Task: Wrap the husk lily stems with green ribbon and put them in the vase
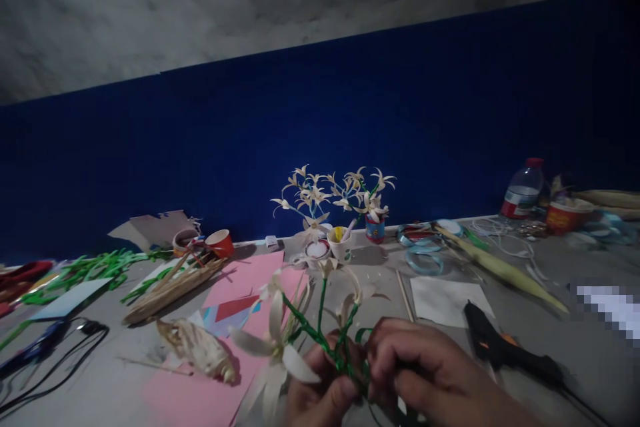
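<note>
A spray of white-petalled artificial flowers on green-wrapped stems stands up near the bottom middle. My left hand is closed around the base where the stems join. Just beside it, my right hand has its fingers curled together in a pinch. A thin green strip loops between the two hands, and its end runs into my right fingers. The lower stems are mostly hidden by my hands.
Pink paper lies to the left under a dried husk. A black glue gun and white paper are on the right. Finished-looking flowers stand at the back near a paper cup. Black cables lie far left.
</note>
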The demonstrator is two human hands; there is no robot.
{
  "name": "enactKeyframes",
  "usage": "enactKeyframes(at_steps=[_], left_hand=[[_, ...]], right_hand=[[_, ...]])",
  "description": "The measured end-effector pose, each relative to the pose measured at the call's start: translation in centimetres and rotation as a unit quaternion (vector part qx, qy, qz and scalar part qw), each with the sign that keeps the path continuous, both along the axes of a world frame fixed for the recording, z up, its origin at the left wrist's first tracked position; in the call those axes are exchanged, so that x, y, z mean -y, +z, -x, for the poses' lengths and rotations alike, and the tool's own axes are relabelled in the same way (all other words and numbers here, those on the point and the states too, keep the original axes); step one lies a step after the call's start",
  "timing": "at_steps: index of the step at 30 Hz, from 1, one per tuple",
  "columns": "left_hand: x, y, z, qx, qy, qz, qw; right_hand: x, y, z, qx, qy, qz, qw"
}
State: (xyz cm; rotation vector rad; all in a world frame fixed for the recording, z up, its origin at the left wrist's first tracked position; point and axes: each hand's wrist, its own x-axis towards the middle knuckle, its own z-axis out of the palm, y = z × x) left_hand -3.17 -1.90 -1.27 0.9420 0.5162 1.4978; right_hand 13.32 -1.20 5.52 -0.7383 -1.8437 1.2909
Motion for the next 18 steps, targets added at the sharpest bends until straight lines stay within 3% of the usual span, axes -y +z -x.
enactKeyframes(at_steps=[4,7,11,18], left_hand=[[-0.1,-0.48,0.25,0.0,-0.008,0.015,1.0],[0.2,-0.34,0.38,-0.011,0.001,0.035,0.999],[0.47,0.03,0.29,-0.016,0.008,0.054,0.998],[0.56,-0.41,0.35,-0.016,0.027,0.061,0.998]], right_hand=[[0.49,-0.53,0.35,0.024,-0.061,-0.05,0.997],[0.88,-0.81,0.57,0.031,-0.093,-0.045,0.994],[1.09,-0.71,0.44,0.067,-0.101,-0.011,0.993],[1.04,-0.86,0.41,0.086,-0.13,-0.029,0.987]])
